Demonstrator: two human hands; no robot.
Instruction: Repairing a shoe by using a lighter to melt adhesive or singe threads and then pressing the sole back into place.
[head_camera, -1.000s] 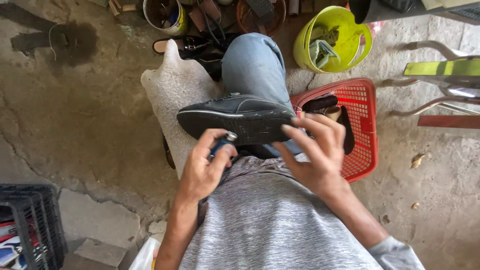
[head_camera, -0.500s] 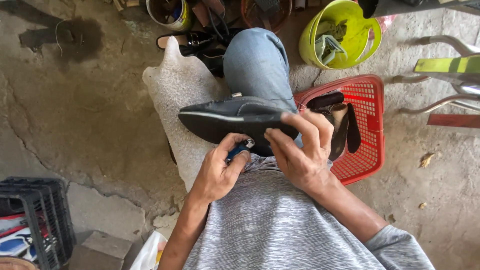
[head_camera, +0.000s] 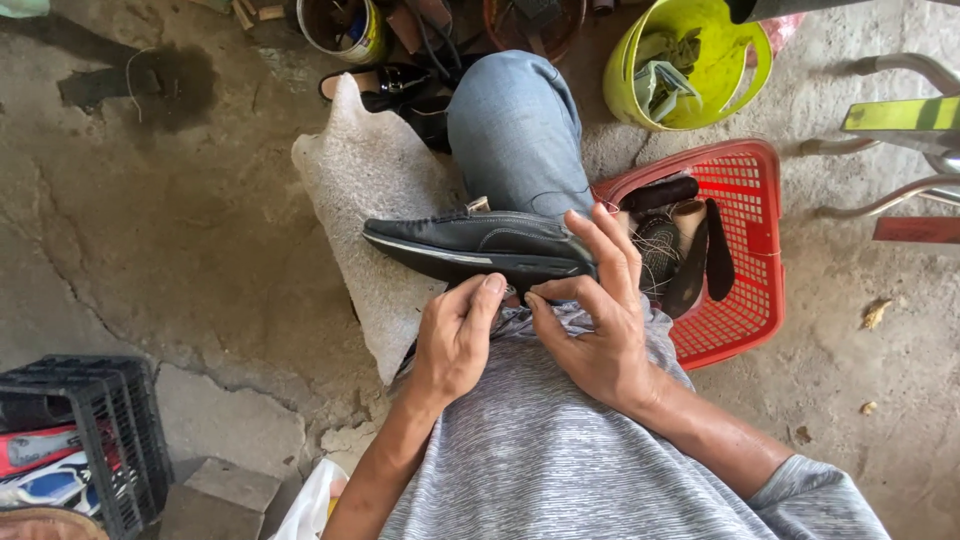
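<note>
The black shoe (head_camera: 480, 245) lies sideways across the knee beside the red basket (head_camera: 752, 250), where the right hand (head_camera: 595, 320) now curls fingers over its heel and the left hand (head_camera: 455, 335) has brought pinched fingers to the sole edge.

Matt black leather shoe (head_camera: 470, 243); red plastic basket (head_camera: 752, 250); rough concrete floor (head_camera: 150, 230).

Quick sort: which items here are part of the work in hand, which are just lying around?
In hand:
- black shoe, resting on the knee
- left hand, fingertips at the sole edge
- right hand, fingers on the shoe's heel end

Lying about:
- red basket with dark soles
- yellow-green bucket
- black crate
- tin can
- white mat
</note>
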